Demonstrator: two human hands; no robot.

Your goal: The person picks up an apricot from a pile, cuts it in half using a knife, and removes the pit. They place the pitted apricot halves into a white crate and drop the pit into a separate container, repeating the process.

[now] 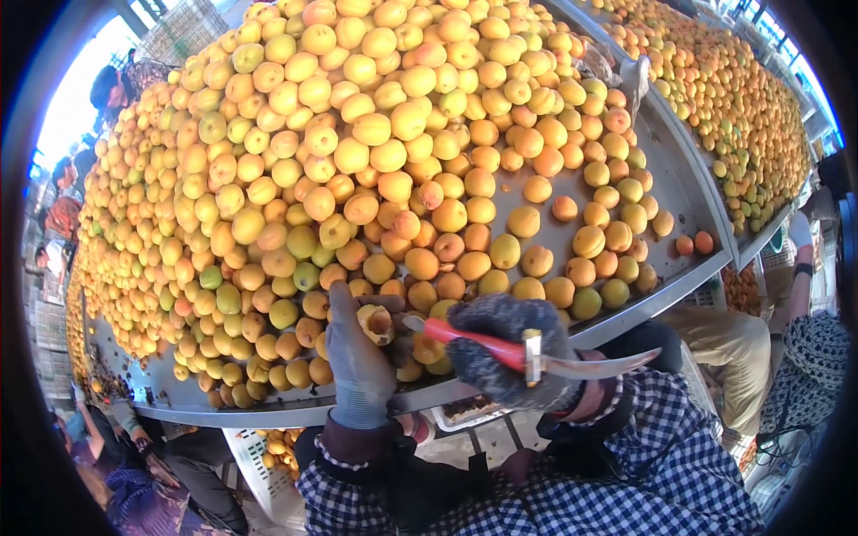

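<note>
Fruit (376, 327), one, yellow-orange, cut open to a brown hollow: in the left hand (359, 362), grey-gloved, gripping it above the near edge of the metal tray (684, 174). Knife (487, 346), one, red handle, curved blade: clasped in the right hand (514, 353), dark-gloved, handle end just beside the fruit, blade pointing right. Metal tray: heaped with whole fruit, yellow, orange, some greenish. Second tray, upper right: heaped likewise. White crate (253, 456), perforated, lower left: holds orange fruit. White tub (471, 414), under the edge: contents too small to tell.
</note>
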